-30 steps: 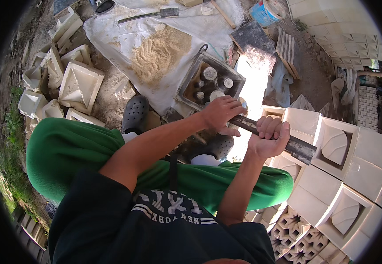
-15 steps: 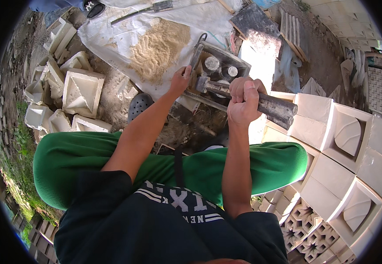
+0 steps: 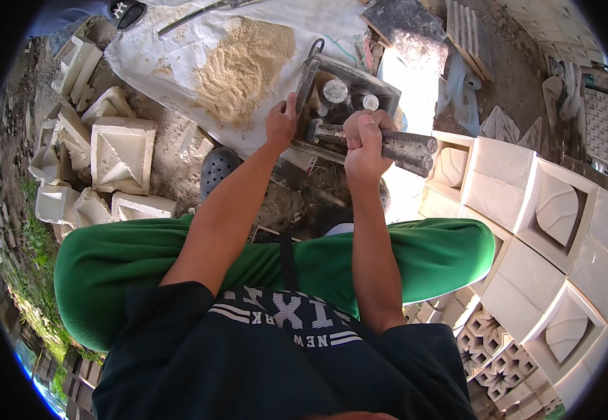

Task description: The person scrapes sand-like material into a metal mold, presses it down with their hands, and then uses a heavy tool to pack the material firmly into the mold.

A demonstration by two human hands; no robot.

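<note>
My right hand [image 3: 367, 143] is wrapped around a dark, sand-dusted tamper [image 3: 410, 151], a thick rounded bar with a narrower shaft and a small blunt end on the left. It is tilted across the near part of a dark metal mould box [image 3: 390, 87]. Pale round posts [image 3: 334, 90] stand inside the box. At the box's left wall, my left hand [image 3: 281, 124] has its fingers closed over the rim; some fingertips are hidden. A bent metal hook [image 3: 316, 45] rises from the box's far left corner.
Sand [image 3: 244, 70] lies heaped on a white sheet [image 3: 146, 84] beyond my left hand. Broken cast blocks [image 3: 123, 154] are piled on the left. Finished pale blocks [image 3: 503, 175] stand in rows at the right. Another person's shoe [image 3: 128, 14] shows at the far left.
My right hand and the tamper have shifted left and slightly nearer the box's near side. The left hand stays at the box wall. The whole view has tilted slightly.
</note>
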